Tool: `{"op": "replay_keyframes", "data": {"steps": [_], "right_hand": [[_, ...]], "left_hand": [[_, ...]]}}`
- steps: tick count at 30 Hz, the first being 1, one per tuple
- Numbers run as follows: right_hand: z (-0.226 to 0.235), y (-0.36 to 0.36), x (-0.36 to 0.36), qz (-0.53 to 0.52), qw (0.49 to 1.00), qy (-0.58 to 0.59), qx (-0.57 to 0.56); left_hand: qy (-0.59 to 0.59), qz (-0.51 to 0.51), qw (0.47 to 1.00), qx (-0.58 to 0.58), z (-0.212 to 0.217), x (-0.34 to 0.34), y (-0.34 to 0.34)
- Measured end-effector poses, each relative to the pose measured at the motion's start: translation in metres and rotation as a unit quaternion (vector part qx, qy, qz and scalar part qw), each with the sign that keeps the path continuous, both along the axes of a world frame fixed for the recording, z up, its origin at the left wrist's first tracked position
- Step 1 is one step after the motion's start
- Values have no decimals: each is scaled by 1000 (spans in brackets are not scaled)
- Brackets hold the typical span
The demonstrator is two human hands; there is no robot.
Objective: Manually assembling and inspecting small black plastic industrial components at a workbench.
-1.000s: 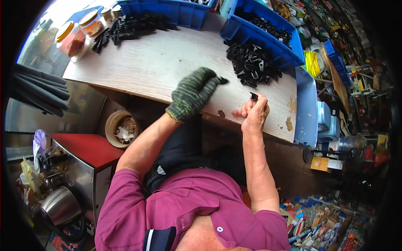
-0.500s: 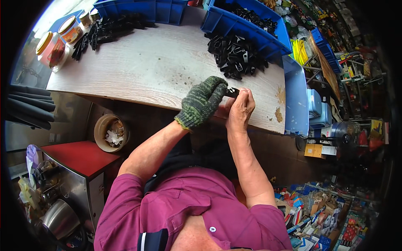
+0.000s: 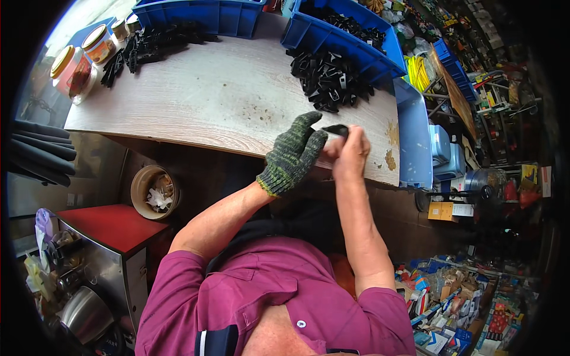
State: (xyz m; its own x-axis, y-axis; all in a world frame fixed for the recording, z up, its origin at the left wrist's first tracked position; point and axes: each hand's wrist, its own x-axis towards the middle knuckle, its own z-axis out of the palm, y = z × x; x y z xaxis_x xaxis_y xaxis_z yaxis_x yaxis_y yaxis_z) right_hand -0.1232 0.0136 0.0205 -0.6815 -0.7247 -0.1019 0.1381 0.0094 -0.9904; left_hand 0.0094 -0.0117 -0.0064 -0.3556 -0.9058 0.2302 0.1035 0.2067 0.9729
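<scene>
In my right hand [image 3: 351, 151] is a small, flat black plastic piece [image 3: 337, 129], pinched between bare fingers over the table's near edge. The fingers are partly smeared by motion. My left hand [image 3: 294, 154], in a green-and-black knitted glove, is just left of the piece, its fingers apart with nothing seen in them. Beyond both hands, a heap of small black plastic parts [image 3: 329, 80] lies on the pale wood-look table [image 3: 196, 101]. Longer black pieces [image 3: 157, 44] are piled at the far left.
A blue bin [image 3: 309, 35] with more black parts stands behind the heap; another blue bin [image 3: 202, 18] is at the far left. Jars [image 3: 71, 71] sit on the left corner. Below the table is a waste bucket [image 3: 138, 190], beside a red-topped cabinet [image 3: 113, 225].
My gloved fingers have come off the black piece and spread apart. My right hand has moved slightly right, keeping the piece and turning it a little.
</scene>
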Motion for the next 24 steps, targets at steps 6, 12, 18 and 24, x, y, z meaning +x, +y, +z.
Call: {"op": "replay_keyframes", "data": {"steps": [6,12,18,24], "right_hand": [[25,0,-93,-235,971,-16,-39],[5,-9,-74,-26,995,-6,92],[8,-37,-57,88,967,128,202],[7,-41,-54,119,936,236,235]], "left_hand": [[21,-16,999,-46,-5,-2,4],[11,-7,998,-58,-4,-2,4],[9,-10,997,-70,-8,-3,3],[0,-19,997,-76,-5,-4,1]]}}
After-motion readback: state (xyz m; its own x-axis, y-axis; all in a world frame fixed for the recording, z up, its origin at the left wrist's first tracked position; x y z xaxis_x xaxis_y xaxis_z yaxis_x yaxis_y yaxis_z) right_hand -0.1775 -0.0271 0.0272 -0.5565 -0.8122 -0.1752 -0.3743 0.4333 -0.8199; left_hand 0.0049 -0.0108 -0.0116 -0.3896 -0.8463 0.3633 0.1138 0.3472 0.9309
